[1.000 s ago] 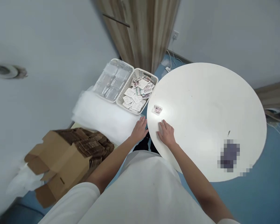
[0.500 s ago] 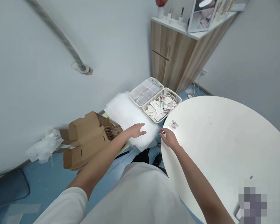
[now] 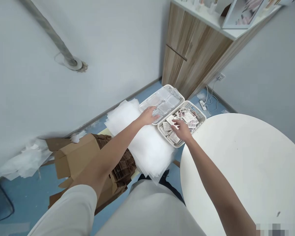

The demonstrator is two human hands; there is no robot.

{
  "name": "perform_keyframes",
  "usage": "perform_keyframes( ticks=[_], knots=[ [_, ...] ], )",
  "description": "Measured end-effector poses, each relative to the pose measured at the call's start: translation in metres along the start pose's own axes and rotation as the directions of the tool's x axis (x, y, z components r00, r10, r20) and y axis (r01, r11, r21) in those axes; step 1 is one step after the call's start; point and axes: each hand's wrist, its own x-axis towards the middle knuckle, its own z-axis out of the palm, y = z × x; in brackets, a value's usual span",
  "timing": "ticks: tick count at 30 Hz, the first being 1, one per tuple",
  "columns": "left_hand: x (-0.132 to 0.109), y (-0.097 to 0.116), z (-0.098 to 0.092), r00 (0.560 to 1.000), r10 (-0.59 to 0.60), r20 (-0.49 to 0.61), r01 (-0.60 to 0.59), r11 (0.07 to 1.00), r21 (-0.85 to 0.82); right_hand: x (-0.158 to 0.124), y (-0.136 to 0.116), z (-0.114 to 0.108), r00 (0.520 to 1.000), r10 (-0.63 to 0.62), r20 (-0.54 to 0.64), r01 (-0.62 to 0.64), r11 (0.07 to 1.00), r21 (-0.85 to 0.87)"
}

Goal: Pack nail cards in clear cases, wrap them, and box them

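My left hand (image 3: 148, 116) is at the near edge of a white basket (image 3: 144, 104) of clear plastic boxes (image 3: 167, 104). Its thumb and fingers are apart, and nothing shows in them. Over a second white basket (image 3: 202, 118), full of small printed cards (image 3: 167, 126) and nail packets (image 3: 192, 124), reaches my right hand (image 3: 182, 129). Its fingers are slightly curled and spread above the cards, perhaps touching them. Part of the pile is hidden beneath this hand. A stack of thin white sheets (image 3: 151, 154) lies below my left hand.
Flattened brown cardboard boxes (image 3: 80, 152) are at the left, beside crumpled clear plastic (image 3: 27, 160). A round white table (image 3: 238, 170) fills the right side. Behind the baskets stands a wood-grain cabinet (image 3: 191, 42). A power strip (image 3: 203, 105) with cables lies on the floor.
Both hands have reached forward, the left to the basket of boxes, the right from the table edge to over the cards. The nail packet on the table no longer shows. The view has shifted.
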Motion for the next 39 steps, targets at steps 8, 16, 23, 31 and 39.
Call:
perform_keyframes(
  ticks=[8,16,23,31,39],
  knots=[
    [0.091,-0.018,-0.001,0.994,-0.084,-0.069,0.074,0.987,-0.140,0.080,-0.007,0.017,0.986,0.163,0.019,-0.134,0.735,0.665],
    [0.129,-0.042,0.010,0.994,-0.107,0.008,0.107,0.980,-0.169,0.120,-0.022,0.047,0.971,0.238,0.014,-0.151,0.568,0.809],
    [0.124,-0.043,0.006,0.997,-0.081,-0.011,0.080,0.992,-0.095,0.130,-0.030,0.060,0.961,0.276,0.009,-0.168,0.560,0.811],
    [0.113,-0.036,0.001,0.992,-0.026,-0.124,0.006,0.987,-0.162,0.123,-0.025,0.061,0.971,0.206,-0.123,-0.057,0.698,0.714],
    [0.086,-0.026,0.010,0.973,0.013,-0.231,-0.086,0.946,-0.313,0.085,-0.028,0.057,0.955,0.170,-0.245,0.020,0.783,0.621]
  ],
)
